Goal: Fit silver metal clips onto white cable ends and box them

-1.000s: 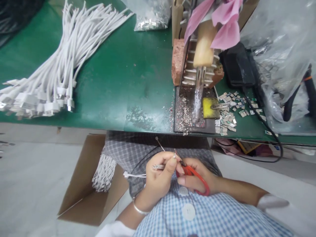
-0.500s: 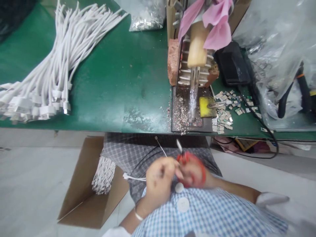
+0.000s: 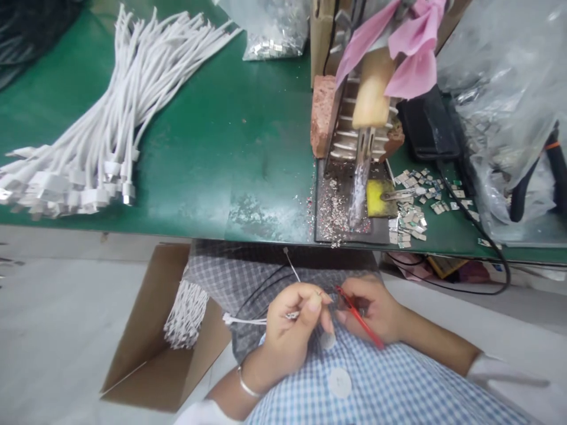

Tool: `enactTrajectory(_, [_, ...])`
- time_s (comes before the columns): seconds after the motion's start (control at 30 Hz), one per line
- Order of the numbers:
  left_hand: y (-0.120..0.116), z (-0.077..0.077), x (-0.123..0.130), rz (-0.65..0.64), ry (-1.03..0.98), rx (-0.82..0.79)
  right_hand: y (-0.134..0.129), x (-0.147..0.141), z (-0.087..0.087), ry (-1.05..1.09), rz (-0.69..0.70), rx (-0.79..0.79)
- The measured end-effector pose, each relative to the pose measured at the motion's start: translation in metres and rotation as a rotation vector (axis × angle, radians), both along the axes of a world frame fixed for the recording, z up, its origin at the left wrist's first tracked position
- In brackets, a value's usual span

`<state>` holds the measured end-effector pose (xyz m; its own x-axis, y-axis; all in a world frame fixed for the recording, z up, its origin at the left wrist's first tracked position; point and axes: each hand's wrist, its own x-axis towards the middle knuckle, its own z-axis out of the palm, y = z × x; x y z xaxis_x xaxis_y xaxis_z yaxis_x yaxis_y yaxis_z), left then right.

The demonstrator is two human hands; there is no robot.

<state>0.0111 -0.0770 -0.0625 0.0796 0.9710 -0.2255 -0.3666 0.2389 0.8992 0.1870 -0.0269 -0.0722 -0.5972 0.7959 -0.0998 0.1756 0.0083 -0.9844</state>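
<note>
My left hand (image 3: pixel 287 333) is closed over my lap, thumb and fingertips pinched together on a thin white cable (image 3: pixel 248 320). The cable's connector ends stick out to the left, and a thin white strand (image 3: pixel 291 264) rises above the knuckles; the tip between the fingers is too small to make out. Just to the right, my right hand (image 3: pixel 374 304) grips red-handled scissors (image 3: pixel 362 321). Their red handle slants across the fingers, and the blades are hidden in this view. A small gap separates the two hands.
On the green table (image 3: pixel 190 159) lies a large bundle of white cables (image 3: pixel 128 112). A soldering iron (image 3: pixel 370 100) rests on its stand near a yellow sponge (image 3: pixel 381 199) and loose metal connectors (image 3: pixel 410 224). An open carton (image 3: pixel 146 330) with more cables stands lower left.
My right hand has turned over, so the scissors' blade no longer points up and the red handle now slants down to the right. The left hand still pinches the cable. The view has shifted slightly.
</note>
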Motion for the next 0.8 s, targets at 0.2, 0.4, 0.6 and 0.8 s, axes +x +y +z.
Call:
enactTrajectory(0.2, [0.006, 0.003, 0.001, -0.028, 0.085, 0.085, 0.006, 0.005, 0.000, -0.071, 0.011, 0.237])
enactTrajectory(0.4, [0.014, 0.013, -0.001, -0.008, 0.318, 0.254, 0.012, 0.009, 0.005, -0.126, 0.053, 0.369])
enactTrajectory(0.6, [0.021, 0.016, -0.009, -0.075, 0.617, 0.525, 0.018, 0.015, 0.014, -0.172, 0.090, 0.463])
enactTrajectory(0.8, [0.027, 0.019, -0.012, -0.149, 0.965, 0.781, 0.018, 0.018, 0.015, -0.194, 0.078, 0.497])
